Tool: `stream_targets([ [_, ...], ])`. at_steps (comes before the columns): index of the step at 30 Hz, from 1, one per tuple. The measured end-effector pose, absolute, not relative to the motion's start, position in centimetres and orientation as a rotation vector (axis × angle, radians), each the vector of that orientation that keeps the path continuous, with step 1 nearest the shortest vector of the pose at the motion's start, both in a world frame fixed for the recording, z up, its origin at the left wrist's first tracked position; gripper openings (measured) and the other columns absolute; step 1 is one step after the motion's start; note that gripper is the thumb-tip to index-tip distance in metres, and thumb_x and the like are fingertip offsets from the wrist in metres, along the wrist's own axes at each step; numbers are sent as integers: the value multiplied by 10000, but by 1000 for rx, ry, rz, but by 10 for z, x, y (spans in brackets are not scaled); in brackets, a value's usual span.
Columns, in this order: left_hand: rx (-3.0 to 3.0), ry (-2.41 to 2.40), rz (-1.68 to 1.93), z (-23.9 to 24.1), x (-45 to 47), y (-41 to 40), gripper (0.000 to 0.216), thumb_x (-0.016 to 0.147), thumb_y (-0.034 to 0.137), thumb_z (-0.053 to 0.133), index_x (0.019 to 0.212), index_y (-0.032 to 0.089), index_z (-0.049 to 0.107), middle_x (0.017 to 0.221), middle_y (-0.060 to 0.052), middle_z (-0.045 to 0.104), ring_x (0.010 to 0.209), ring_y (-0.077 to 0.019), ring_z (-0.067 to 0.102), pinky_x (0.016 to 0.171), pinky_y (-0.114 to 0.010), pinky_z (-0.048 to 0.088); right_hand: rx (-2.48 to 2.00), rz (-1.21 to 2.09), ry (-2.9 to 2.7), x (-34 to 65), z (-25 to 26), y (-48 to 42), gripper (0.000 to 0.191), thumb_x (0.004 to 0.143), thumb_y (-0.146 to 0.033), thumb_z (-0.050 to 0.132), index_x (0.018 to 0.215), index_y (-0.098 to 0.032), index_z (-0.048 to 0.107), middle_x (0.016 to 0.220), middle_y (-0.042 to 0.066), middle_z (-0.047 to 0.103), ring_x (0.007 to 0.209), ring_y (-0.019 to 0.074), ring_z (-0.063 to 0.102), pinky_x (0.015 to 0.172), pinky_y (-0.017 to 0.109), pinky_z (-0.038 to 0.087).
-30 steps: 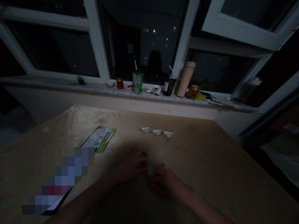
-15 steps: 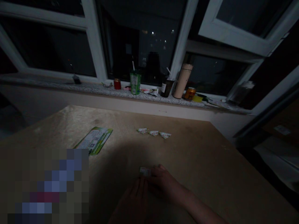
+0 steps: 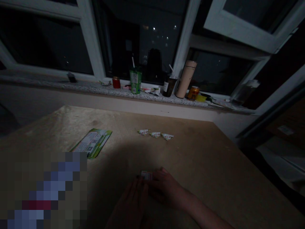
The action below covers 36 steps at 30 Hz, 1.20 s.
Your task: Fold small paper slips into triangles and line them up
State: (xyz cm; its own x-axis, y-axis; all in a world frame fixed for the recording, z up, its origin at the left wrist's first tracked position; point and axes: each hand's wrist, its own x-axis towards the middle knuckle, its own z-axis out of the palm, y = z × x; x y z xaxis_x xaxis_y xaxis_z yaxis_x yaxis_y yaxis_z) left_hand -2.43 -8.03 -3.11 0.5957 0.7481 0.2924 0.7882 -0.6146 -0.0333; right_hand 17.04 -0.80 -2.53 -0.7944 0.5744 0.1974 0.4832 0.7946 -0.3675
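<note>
A small printed wrapper [image 3: 146,175] in white and green lies on the table in front of me, partly covered by fingers. My right hand [image 3: 165,186] is closed on its right side with curled fingers. Stretched out and close together, the fingers of my left hand [image 3: 133,195] reach the wrapper's near edge; dim light hides their exact contact. Farther back, three similar wrappers folded into triangles sit in a row: a left one [image 3: 143,132], a middle one [image 3: 155,135] and a right one [image 3: 167,136].
A green and white printed pouch [image 3: 98,143] lies flat on the wooden table [image 3: 202,159] at left. Pixelation covers the lower left corner. On the windowsill [image 3: 95,86] stand a green cup [image 3: 135,81], a dark cup [image 3: 168,87], a beige flask [image 3: 186,79] and several small containers.
The view has shifted slightly, moving the scene a little left and up. Both hands stay at the wrapper, with the left fingertips nearer its left end.
</note>
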Motion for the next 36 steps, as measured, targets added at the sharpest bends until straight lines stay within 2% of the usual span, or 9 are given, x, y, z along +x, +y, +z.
stream_targets([
  [4, -2620, -1287, -393, -27, -26, -80, 654, 798, 552, 532, 1246, 76, 534, 1242, -218, 568, 1116, -335, 559, 933, -384, 437, -798, 367, -2675, 169, -31, -9, 134, 894, -271, 498, 973, -235, 600, 868, 32, 604, 826, 170, 521, 732, 311, 311],
  [8, -2594, -1347, -412, -23, -25, -81, 597, 801, 457, 548, 1260, 77, 504, 1255, -191, 568, 1140, -320, 538, 963, -377, 417, -798, 290, -2665, 168, -33, -10, 125, 905, -257, 475, 911, -213, 591, 848, 29, 603, 791, 164, 521, 712, 310, 299],
  [12, -2576, -1299, -423, -26, -23, -82, 627, 771, 443, 569, 1244, 37, 504, 1249, -221, 562, 1132, -332, 542, 951, -377, 427, -799, 279, -2660, 167, -32, -11, 130, 913, -255, 467, 943, -222, 589, 872, 23, 609, 813, 165, 526, 714, 307, 300],
  [18, -2527, -1259, -338, -25, -20, -79, 589, 795, 456, 543, 1190, 19, 561, 1190, -228, 602, 1057, -321, 599, 905, -366, 461, -799, 205, -2654, 168, -34, -10, 147, 917, -290, 479, 925, -215, 605, 806, 34, 600, 791, 170, 514, 712, 307, 302],
  [27, -2526, -1236, -216, -20, -21, -79, 598, 794, 496, 535, 1146, 20, 626, 1189, -225, 597, 1048, -316, 610, 882, -365, 468, -851, 277, -2642, 169, -28, -13, 201, 931, -316, 461, 1076, -273, 593, 842, 31, 600, 825, 174, 503, 750, 314, 303],
  [33, -2526, -1259, -275, -20, -26, -74, 563, 857, 511, 452, 1195, 89, 609, 1235, -173, 587, 1089, -320, 576, 906, -419, 421, -865, 263, -2647, 168, -31, -13, 173, 924, -313, 475, 993, -251, 621, 826, 29, 599, 812, 167, 506, 753, 315, 303],
  [36, -2505, -1361, -333, -30, -30, -72, 611, 851, 559, 441, 1241, 108, 572, 1286, -166, 550, 1150, -327, 522, 947, -431, 376, -846, 251, -2644, 168, -31, -12, 167, 921, -303, 479, 1006, -253, 613, 831, 27, 610, 801, 162, 516, 737, 312, 302],
])
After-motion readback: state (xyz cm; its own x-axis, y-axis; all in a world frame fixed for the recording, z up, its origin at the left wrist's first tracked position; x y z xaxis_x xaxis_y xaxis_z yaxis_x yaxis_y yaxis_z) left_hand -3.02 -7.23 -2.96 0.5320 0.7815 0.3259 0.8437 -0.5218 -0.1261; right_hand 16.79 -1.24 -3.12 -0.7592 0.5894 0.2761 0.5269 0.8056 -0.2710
